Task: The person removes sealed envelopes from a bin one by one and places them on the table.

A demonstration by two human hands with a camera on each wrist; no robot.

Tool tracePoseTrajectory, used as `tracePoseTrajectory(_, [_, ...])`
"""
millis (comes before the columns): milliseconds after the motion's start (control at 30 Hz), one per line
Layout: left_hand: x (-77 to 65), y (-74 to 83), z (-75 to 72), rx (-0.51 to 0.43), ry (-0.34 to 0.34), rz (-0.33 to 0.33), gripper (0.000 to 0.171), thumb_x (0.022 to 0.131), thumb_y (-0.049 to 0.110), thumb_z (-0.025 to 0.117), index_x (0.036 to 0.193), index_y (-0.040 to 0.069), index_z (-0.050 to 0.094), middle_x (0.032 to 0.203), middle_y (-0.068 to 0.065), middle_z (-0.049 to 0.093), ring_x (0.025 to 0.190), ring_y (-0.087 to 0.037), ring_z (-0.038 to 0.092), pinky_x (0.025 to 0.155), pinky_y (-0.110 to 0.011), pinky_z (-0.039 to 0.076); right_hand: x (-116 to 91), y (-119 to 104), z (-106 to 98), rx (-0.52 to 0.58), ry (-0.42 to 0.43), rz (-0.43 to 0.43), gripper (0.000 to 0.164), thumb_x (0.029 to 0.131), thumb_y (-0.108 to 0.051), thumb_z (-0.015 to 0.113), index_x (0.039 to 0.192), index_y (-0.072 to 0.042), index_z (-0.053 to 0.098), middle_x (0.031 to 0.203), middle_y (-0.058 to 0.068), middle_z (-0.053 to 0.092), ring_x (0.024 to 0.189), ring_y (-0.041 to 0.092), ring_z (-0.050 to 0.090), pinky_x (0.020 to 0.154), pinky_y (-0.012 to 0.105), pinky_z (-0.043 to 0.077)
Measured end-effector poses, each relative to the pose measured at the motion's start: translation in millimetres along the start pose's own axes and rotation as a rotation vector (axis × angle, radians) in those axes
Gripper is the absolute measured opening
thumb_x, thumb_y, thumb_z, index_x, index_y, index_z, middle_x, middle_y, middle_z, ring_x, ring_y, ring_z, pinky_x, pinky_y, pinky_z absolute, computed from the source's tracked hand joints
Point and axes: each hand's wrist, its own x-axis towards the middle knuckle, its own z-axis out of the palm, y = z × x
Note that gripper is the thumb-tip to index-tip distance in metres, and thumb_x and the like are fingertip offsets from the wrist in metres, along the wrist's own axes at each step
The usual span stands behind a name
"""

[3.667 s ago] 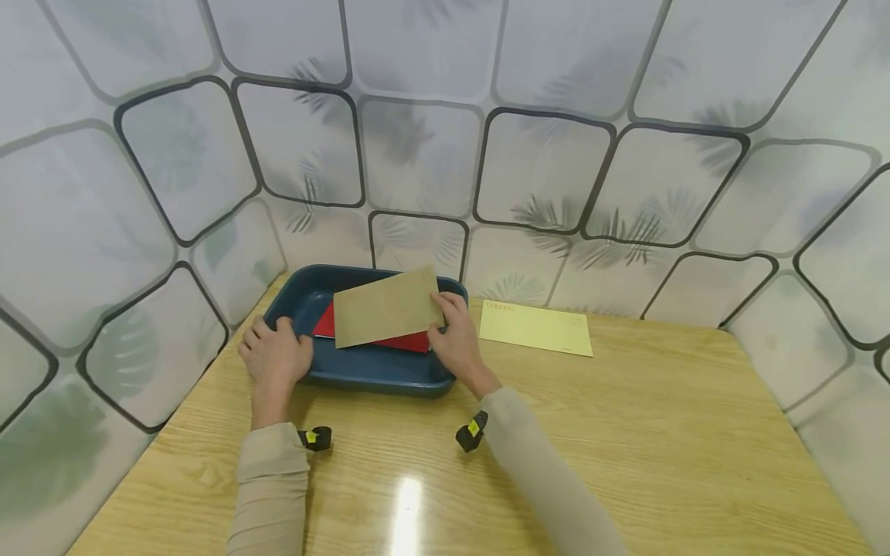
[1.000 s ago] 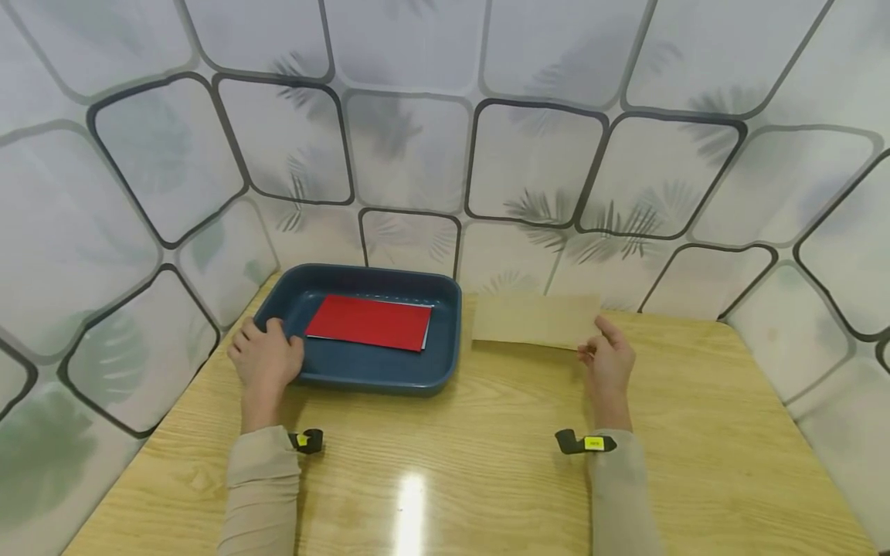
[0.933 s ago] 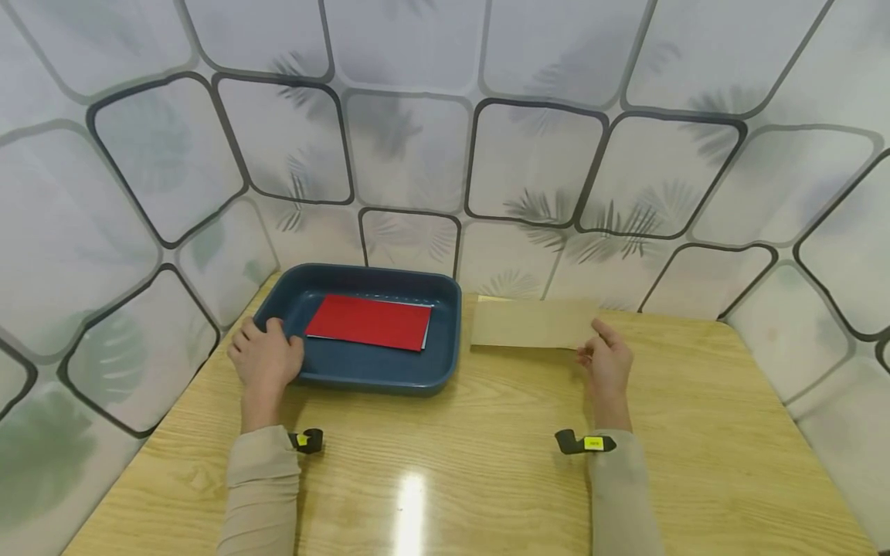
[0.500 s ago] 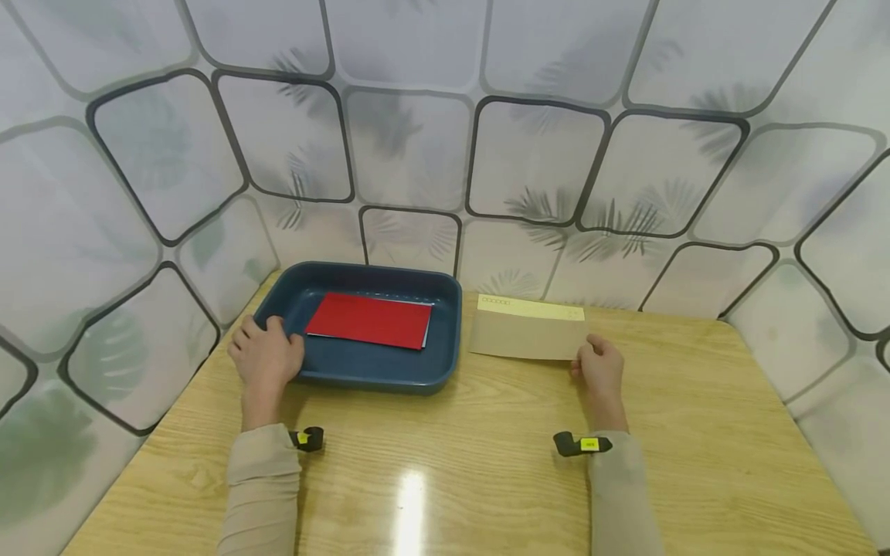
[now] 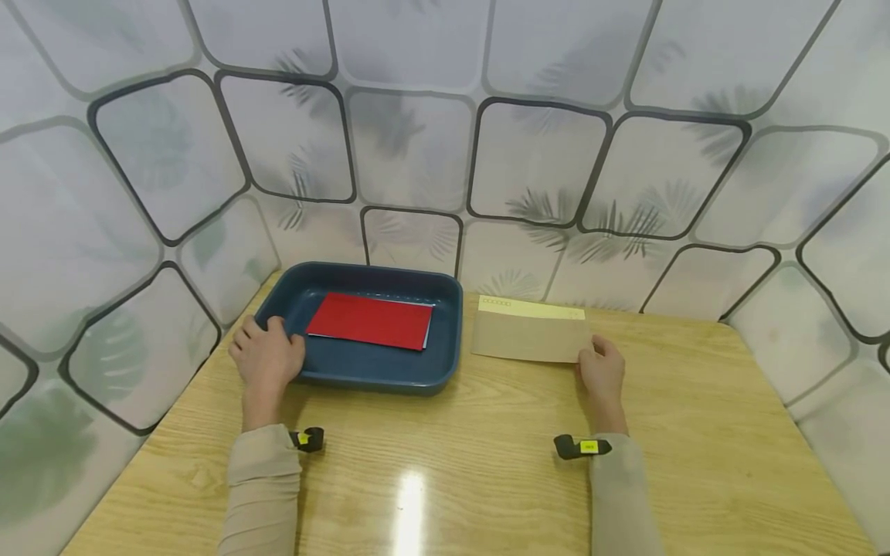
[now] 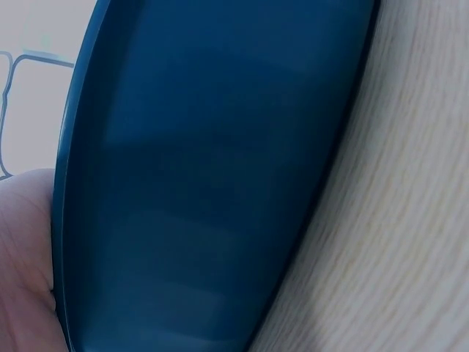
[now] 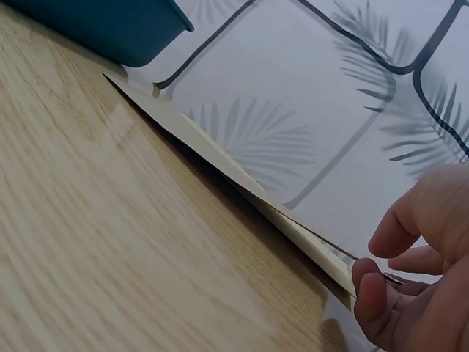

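Brown envelope (image 5: 531, 337) (in right grip (image 5: 602, 372))

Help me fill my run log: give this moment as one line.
left hand grips blue tray; right hand holds brown envelope by right end; brown envelope partly covers yellow envelope; red paper inside blue tray

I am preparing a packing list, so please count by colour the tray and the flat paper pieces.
Blue tray: 1
Red paper: 1
Brown paper: 1, in the right hand
Yellow paper: 1, partly hidden by the brown paper
Total: 4, leaving out the pale edge under the red paper; I cannot tell whether it is separate.
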Motion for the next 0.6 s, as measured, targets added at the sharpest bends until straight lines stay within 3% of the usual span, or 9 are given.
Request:
tracePoseTrajectory(300, [0.0,1.2,0.3,0.0,0.016,0.003,0.048,0.097,0.022,0.041,0.133,-0.01,0.042,0.146,-0.045,0.015,0.129,-0.063,0.019,0.104,-0.072,0.014,1.2,1.6,-1.3,0.14,0.042,0.062,0.066,0.089,0.001,0.045,0.153,-0.009,0.033,0.141,0.01,0.038,0.075,0.009,0.051,0.054,0.017,0.044])
tracePoseTrajectory(500, [-0.1,1.2,-0.2,0.002,0.011,0.0,0.048,0.097,0.022,0.041,0.133,-0.01,0.042,0.146,-0.044,0.015,0.129,-0.062,0.018,0.104,-0.072,0.013,0.4,2.7,-4.0,0.102,0.052,0.045,0.064,0.09,0.0,0.046,0.153,-0.006,0.034,0.14,0.013,0.039,0.07,0.007,0.052,0.053,0.017,0.044])
tracePoseTrajectory(600, [-0.2,1.3,-0.6,0.004,0.006,-0.001,0.048,0.098,0.022,0.041,0.133,-0.009,0.042,0.146,-0.044,0.014,0.13,-0.062,0.017,0.105,-0.072,0.012,0.0,2.9,-5.5,0.042,0.056,0.018,0.061,0.091,-0.002,0.046,0.152,-0.004,0.035,0.14,0.017,0.041,0.075,0.011,0.055,0.054,0.016,0.045])
